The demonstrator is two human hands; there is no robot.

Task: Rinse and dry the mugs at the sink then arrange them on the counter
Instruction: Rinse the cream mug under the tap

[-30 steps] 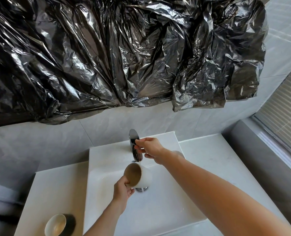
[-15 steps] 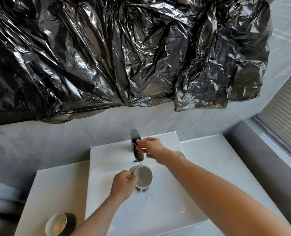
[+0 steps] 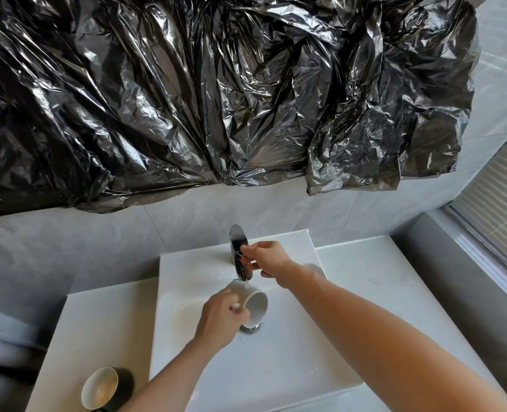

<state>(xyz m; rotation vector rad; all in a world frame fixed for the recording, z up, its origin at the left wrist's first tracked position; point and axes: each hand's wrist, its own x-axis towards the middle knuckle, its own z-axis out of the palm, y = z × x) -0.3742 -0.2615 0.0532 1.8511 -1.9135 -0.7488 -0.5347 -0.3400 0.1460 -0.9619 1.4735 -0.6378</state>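
Observation:
My left hand (image 3: 221, 321) grips a white mug (image 3: 253, 303) by its handle and holds it tipped on its side under the chrome tap (image 3: 239, 252), over the white sink basin (image 3: 290, 367). The mug's mouth faces right, above the drain (image 3: 250, 328). My right hand (image 3: 265, 258) pinches the tap's lever from the right side. A second mug (image 3: 105, 388), dark outside and pale inside, stands on the counter (image 3: 97, 322) left of the basin, near the bottom edge of the view.
Crumpled black plastic sheeting (image 3: 216, 93) covers the wall above the sink. Grey tiles (image 3: 127, 242) run behind the tap. The counter continues right of the basin (image 3: 380, 286) to a grey ledge and a window with blinds (image 3: 498, 203).
My left hand has turned the mug from mouth facing left, through upright under the tap, to tipped with its mouth facing right. My right hand stays on the tap lever.

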